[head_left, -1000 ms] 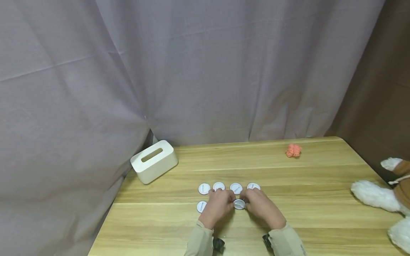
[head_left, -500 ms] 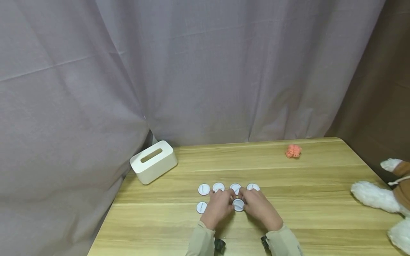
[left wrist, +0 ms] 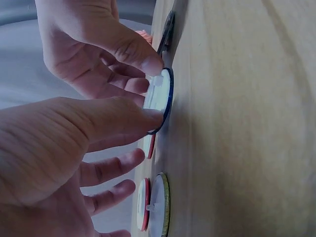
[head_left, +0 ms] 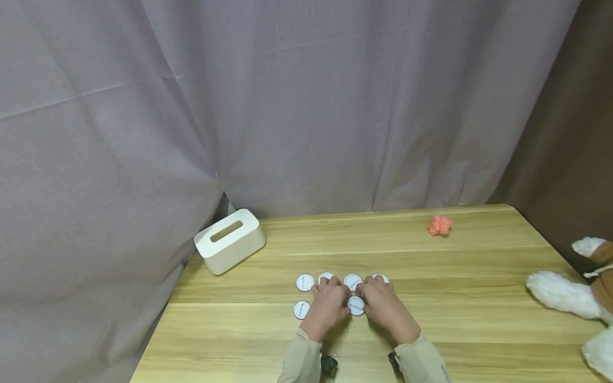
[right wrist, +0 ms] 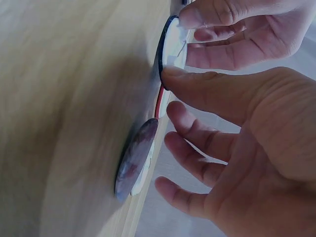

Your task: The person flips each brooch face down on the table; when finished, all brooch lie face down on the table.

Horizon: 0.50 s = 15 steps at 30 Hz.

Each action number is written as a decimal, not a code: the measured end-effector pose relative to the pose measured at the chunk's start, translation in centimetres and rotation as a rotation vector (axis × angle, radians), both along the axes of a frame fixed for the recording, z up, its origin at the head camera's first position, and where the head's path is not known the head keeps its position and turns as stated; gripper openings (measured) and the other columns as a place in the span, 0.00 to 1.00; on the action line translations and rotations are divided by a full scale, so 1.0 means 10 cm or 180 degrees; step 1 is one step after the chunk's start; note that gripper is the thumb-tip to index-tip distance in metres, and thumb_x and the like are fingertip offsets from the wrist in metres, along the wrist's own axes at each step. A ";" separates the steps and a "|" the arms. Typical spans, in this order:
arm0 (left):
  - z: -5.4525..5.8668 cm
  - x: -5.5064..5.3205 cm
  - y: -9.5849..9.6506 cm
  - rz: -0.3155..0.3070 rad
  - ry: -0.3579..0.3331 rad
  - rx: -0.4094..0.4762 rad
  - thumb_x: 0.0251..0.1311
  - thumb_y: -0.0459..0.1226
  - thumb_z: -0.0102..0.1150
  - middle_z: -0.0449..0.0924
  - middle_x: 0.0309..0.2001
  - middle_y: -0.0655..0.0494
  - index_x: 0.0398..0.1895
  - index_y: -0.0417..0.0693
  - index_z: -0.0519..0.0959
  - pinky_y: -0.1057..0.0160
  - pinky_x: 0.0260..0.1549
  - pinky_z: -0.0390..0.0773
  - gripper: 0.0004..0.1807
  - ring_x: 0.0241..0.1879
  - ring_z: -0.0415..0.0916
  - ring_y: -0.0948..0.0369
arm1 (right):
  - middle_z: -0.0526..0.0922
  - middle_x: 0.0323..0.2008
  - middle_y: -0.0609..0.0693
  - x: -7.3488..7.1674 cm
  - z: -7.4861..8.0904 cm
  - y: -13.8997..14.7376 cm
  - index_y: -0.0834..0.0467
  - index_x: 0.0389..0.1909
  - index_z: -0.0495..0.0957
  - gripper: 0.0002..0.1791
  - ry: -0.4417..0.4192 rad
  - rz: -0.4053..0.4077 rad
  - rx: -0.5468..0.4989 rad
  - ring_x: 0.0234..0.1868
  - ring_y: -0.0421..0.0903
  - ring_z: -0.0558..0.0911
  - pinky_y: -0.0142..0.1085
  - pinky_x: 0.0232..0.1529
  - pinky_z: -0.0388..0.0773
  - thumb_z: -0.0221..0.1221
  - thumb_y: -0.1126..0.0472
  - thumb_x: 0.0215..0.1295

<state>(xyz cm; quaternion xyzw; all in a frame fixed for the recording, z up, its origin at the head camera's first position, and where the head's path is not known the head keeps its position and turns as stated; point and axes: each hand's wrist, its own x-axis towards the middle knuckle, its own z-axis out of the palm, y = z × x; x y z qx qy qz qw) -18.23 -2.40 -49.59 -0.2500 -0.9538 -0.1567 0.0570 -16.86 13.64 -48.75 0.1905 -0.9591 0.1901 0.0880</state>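
Note:
Both hands meet at one round pin-back button badge (head_left: pixel 356 306) in the nearer row, its white back and pin facing up. In the left wrist view, the thumb of my left hand (head_left: pixel 328 304) presses the near rim of this dark-edged badge (left wrist: pixel 159 96), fingers behind it. My right hand (head_left: pixel 383 307) pinches the opposite rim; its other fingers spread loosely in the right wrist view. Beyond the hands lies a row of badges, including a left one (head_left: pixel 305 282) and a middle one (head_left: pixel 352 282). Another badge (head_left: pixel 301 309) lies left of my left hand.
A white tissue box (head_left: pixel 230 242) stands at the table's back left. A coral-coloured crinkled bundle (head_left: pixel 439 225) lies at the back right. A plush toy (head_left: pixel 565 292) is at the right edge. Below the right fingers, a badge with a dark printed face (right wrist: pixel 137 160) stands tilted.
The held badge has turned from a tilted, greyish look to a flatter one with its white back showing. Both hands stay near the same spot, the right shifting slightly left.

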 end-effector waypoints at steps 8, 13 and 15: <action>-0.04 0.03 0.00 -0.0056 0.0006 -0.0106 0.42 0.34 0.71 0.78 0.37 0.55 0.23 0.53 0.84 0.52 0.37 0.64 0.05 0.40 0.68 0.53 | 0.71 0.25 0.47 0.04 -0.06 0.00 0.53 0.20 0.75 0.15 -0.0170 0.0013 0.0020 0.33 0.51 0.69 0.51 0.37 0.68 0.67 0.75 0.45; -0.02 0.02 0.03 -0.0028 0.0079 -0.0091 0.44 0.35 0.69 0.78 0.36 0.56 0.25 0.54 0.85 0.49 0.39 0.66 0.04 0.39 0.69 0.54 | 0.74 0.27 0.46 0.01 -0.07 0.03 0.55 0.25 0.79 0.12 -0.0104 -0.0028 -0.0018 0.34 0.50 0.70 0.51 0.38 0.69 0.68 0.74 0.44; -0.01 0.01 0.04 -0.0018 0.0077 -0.0086 0.46 0.36 0.69 0.78 0.37 0.56 0.28 0.54 0.86 0.46 0.40 0.67 0.04 0.38 0.69 0.54 | 0.75 0.28 0.46 0.01 -0.04 0.05 0.55 0.28 0.80 0.12 -0.0075 -0.0044 -0.0081 0.35 0.51 0.71 0.51 0.39 0.70 0.68 0.74 0.44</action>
